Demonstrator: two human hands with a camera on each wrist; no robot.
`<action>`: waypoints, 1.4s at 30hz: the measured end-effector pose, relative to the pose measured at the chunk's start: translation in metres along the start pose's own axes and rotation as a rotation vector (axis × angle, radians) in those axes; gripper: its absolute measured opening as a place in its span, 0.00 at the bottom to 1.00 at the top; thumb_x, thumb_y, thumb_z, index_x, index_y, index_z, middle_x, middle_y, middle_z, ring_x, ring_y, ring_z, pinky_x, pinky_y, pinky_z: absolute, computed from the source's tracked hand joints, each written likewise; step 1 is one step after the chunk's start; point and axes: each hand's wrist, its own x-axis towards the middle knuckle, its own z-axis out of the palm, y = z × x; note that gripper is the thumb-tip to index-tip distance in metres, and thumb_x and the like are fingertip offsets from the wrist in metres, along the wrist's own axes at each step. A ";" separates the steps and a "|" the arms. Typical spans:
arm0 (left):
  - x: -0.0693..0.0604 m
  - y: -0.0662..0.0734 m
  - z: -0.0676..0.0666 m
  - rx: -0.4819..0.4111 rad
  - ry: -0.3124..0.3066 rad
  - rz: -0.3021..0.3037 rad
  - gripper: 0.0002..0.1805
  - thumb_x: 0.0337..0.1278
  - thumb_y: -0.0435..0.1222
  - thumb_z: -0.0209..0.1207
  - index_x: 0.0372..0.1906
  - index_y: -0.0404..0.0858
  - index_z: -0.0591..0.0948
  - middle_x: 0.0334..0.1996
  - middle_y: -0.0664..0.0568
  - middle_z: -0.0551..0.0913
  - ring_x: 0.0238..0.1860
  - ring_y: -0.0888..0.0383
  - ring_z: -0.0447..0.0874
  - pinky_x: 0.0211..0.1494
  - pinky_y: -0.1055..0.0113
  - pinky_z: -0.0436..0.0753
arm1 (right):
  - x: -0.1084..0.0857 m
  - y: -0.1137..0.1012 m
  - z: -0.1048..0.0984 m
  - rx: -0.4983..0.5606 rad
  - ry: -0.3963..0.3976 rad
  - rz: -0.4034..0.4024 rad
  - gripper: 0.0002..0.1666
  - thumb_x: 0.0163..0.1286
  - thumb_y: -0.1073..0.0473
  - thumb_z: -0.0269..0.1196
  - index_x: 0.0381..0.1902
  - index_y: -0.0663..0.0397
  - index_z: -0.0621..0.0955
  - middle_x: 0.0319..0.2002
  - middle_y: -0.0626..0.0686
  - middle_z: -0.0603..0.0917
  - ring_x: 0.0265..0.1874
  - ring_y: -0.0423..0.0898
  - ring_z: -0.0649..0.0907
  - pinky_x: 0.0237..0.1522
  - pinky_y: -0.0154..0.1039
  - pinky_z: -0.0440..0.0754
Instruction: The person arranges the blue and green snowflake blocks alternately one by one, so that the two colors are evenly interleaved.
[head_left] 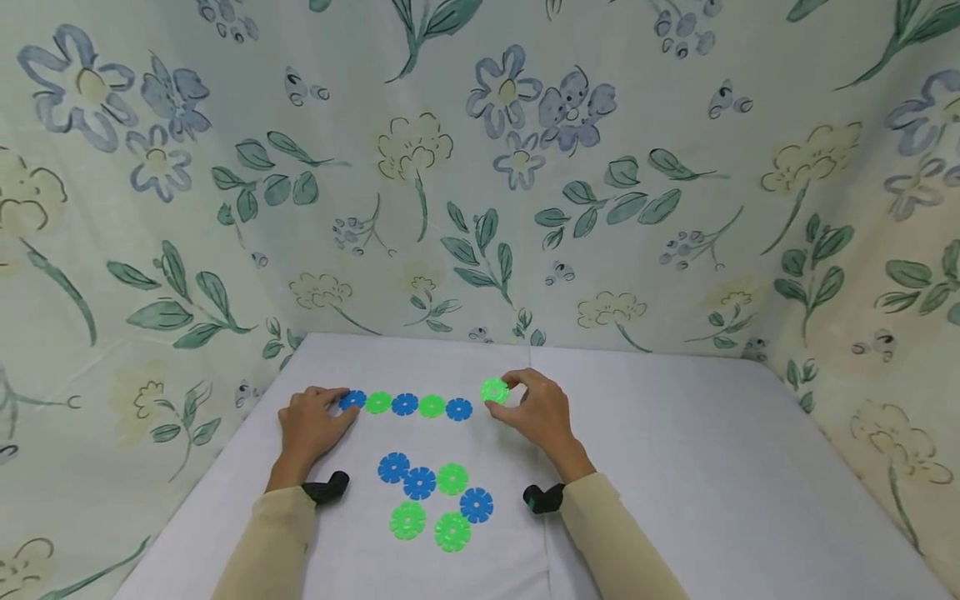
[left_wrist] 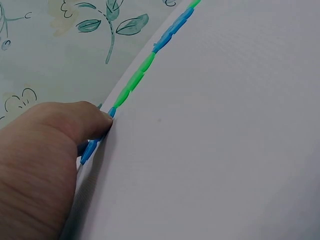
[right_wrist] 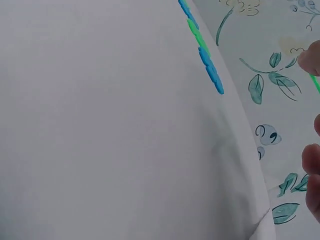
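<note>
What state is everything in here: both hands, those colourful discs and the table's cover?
Left hand: pinching the row's end disc.
Right hand: pinching a green disc.
Green disc: held, apart from the row.
Row of five discs: edge to edge, blue and green alternating.
Six other discs: loosely grouped, unheld.
White cover: spread, lightly creased.
</note>
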 end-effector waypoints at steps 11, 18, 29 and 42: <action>0.000 0.006 -0.001 0.002 0.009 0.011 0.26 0.60 0.54 0.63 0.59 0.47 0.83 0.54 0.38 0.80 0.54 0.38 0.73 0.51 0.42 0.63 | 0.000 0.007 0.018 0.265 -0.173 0.256 0.23 0.53 0.46 0.78 0.44 0.47 0.85 0.39 0.48 0.86 0.33 0.46 0.80 0.37 0.38 0.77; 0.000 0.006 0.001 0.011 0.001 0.006 0.26 0.60 0.54 0.63 0.59 0.47 0.83 0.54 0.39 0.80 0.55 0.39 0.73 0.51 0.42 0.63 | -0.003 0.007 0.022 0.202 -0.220 0.329 0.24 0.53 0.39 0.76 0.43 0.43 0.85 0.39 0.44 0.86 0.38 0.44 0.80 0.41 0.41 0.76; 0.000 0.006 0.002 0.000 0.009 0.011 0.25 0.60 0.54 0.64 0.59 0.48 0.84 0.54 0.40 0.80 0.54 0.40 0.73 0.50 0.44 0.63 | -0.004 0.011 0.027 0.144 -0.281 0.370 0.24 0.52 0.36 0.75 0.43 0.40 0.86 0.35 0.42 0.84 0.33 0.43 0.78 0.37 0.38 0.73; -0.002 0.004 0.000 -0.001 0.013 -0.009 0.25 0.59 0.53 0.64 0.59 0.47 0.83 0.54 0.40 0.80 0.54 0.40 0.73 0.51 0.43 0.63 | -0.001 0.007 0.031 0.064 -0.346 0.373 0.22 0.52 0.38 0.75 0.39 0.42 0.86 0.33 0.42 0.84 0.33 0.42 0.79 0.39 0.40 0.75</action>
